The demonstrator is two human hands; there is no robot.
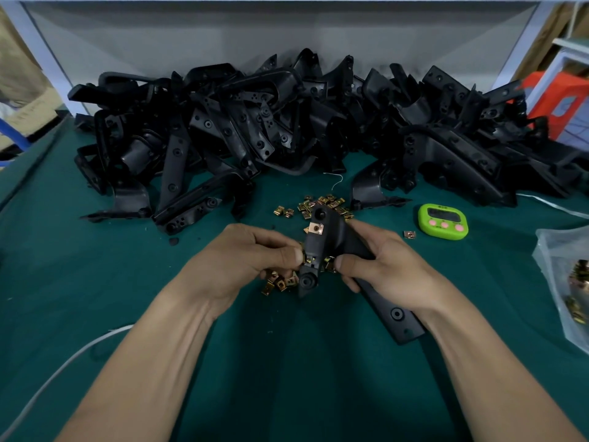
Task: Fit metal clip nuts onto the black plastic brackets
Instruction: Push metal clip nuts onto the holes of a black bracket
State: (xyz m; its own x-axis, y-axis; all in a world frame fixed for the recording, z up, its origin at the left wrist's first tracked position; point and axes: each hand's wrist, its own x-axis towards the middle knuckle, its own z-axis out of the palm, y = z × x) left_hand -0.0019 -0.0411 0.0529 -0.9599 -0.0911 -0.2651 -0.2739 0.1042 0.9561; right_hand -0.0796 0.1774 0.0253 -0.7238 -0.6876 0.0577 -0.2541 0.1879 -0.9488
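Observation:
A long black plastic bracket (331,237) lies across the middle of the green table, its far end raised. My right hand (385,266) grips its middle, thumb on the near side. One brass clip nut (316,228) sits fitted on the bracket's upper part. My left hand (251,256) pinches another clip nut (308,258) against the bracket's left edge and holds several loose clip nuts (280,283) under its curled fingers. More loose clip nuts (322,204) lie scattered just beyond the bracket.
A large heap of black brackets (287,122) fills the back of the table. A green timer (443,221) sits to the right, with a single clip nut (410,234) beside it. A plastic bag of clip nuts (567,282) lies at the right edge. A white cable (63,368) runs along the left.

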